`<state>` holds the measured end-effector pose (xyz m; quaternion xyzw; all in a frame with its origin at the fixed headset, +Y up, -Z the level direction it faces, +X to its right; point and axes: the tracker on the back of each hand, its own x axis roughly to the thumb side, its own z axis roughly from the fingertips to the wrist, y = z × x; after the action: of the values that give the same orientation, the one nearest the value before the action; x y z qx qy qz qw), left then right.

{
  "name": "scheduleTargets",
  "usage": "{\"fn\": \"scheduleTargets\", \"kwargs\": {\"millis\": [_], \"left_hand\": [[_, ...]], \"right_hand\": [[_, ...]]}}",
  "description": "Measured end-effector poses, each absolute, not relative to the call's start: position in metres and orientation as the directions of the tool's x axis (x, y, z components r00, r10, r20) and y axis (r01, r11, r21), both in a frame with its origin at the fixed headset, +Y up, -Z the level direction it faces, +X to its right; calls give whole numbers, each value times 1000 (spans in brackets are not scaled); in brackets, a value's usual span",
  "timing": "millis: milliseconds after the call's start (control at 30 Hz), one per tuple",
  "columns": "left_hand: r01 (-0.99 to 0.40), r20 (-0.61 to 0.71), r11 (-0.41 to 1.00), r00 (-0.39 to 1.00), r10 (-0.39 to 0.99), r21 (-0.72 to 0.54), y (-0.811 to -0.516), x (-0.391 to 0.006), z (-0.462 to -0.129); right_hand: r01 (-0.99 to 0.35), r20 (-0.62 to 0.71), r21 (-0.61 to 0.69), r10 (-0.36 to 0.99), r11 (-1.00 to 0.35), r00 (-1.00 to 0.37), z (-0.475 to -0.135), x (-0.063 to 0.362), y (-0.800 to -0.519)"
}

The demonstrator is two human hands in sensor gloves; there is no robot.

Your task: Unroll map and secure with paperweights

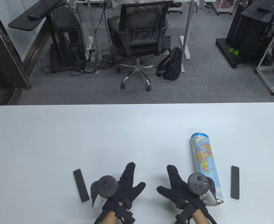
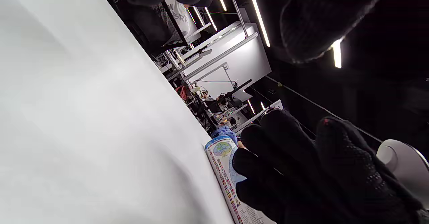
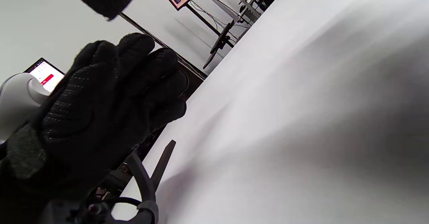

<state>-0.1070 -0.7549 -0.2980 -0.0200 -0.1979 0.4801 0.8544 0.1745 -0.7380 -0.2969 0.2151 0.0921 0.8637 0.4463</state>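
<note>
On tabletop, near-right zone: rolled map (image 1: 205, 166) lies fully rolled, not yet opened.
Map long axis: roughly 12-to-6 o'clock, near end tilted slightly toward 5 o'clock.
Map position relative to right hand: right hand (image 1: 186, 186) sits just beside the roll, which lies at its 3 o'clock; the tracker on the back of the hand overlaps the roll's near end in the table view, so contact cannot be confirmed.
Map position relative to left hand: left hand (image 1: 118, 189) is well apart from the roll, which lies at its 3 o'clock beyond the right hand.
Nearer hand: right.
Right hand state: released, fingers spread flat, grasping nothing.
Left hand state: released, fingers spread flat, grasping nothing.
Right paperweight (image 1: 235, 182): dark flat bar at 3 o'clock of the roll, near it but apart, long axis parallel to the roll.
Left paperweight (image 1: 81, 185): dark flat bar at 9 o'clock of the left hand, just beside it, long axis near 12-to-6.
Coming move, judged: right hand shifts toward 3 o'clock to take the roll; unrolling would run across the long axis, toward 9 o'clock.
Readable writing: a heading in Chinese characters runs across the far end of the roll, too small to read; a strip of national flags borders the map (image 2: 223, 165) in the left wrist view.
Brands: none legible.
</note>
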Motion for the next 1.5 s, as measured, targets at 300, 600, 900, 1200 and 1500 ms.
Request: {"fn": "scheduleTargets", "kwargs": {"millis": [300, 600, 900, 1200, 1500], "left_hand": [[-810, 322, 537, 456, 830, -235, -755, -105, -296], [-809, 332, 535, 449, 829, -243, -755, -104, -296], [-810, 332, 534, 448, 830, -243, -754, -104, -296], [-819, 338, 522, 433, 835, -240, -753, -103, -296], [-815, 341, 526, 436, 833, -243, -752, -102, -296]], "right_hand": [[-732, 277, 347, 809, -587, -518, -297, 175, -738], [-734, 274, 341, 809, -587, -519, -298, 177, -739], [-722, 286, 336, 796, -604, -533, -297, 176, -737], [-769, 374, 313, 817, -557, -440, -292, 177, -700], [-706, 403, 35, 656, -708, -638, -296, 192, -636]]}}
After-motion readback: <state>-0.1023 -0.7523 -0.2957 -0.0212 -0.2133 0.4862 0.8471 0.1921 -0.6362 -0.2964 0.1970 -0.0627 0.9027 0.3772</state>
